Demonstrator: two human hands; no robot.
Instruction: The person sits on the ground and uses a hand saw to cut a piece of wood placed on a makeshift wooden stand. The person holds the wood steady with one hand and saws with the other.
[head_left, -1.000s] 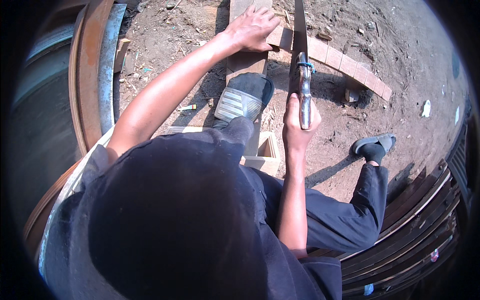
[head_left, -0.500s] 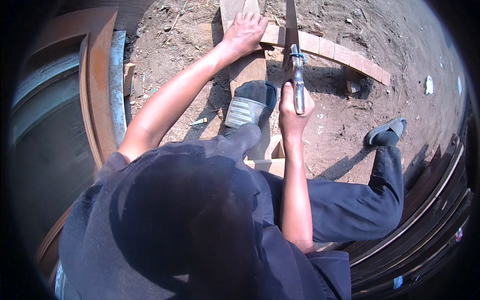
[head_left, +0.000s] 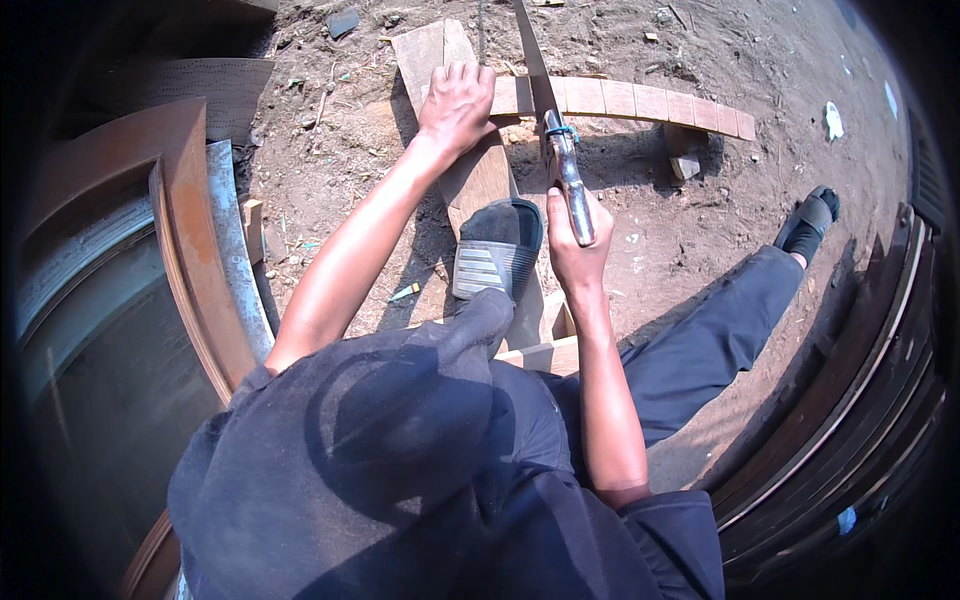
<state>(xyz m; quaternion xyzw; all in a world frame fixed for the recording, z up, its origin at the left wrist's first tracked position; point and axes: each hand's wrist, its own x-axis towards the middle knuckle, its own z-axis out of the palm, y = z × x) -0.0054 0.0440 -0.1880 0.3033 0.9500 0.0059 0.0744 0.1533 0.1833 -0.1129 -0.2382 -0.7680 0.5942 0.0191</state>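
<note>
My right hand is closed around the handle of a handsaw, whose blade points away and leans slightly left. The blade crosses a long curved wooden strip marked with evenly spaced cross lines. Just left of the blade, my left hand presses down with bent fingers over the strip's left end; the fingertips' undersides are hidden. Beneath that end lies a thick wooden plank. My sandalled left foot stands on the plank. Whether the teeth are inside a cut cannot be made out.
A small wood block is under the strip's right part. Brown framed panels stand at the left. Long dark boards lie stacked at the right. My right foot rests on the dirt ground.
My right leg has stretched out, its foot moving farther forward and right. The saw now tilts a little more to the left. The whole view has shifted slightly; both hands keep their holds.
</note>
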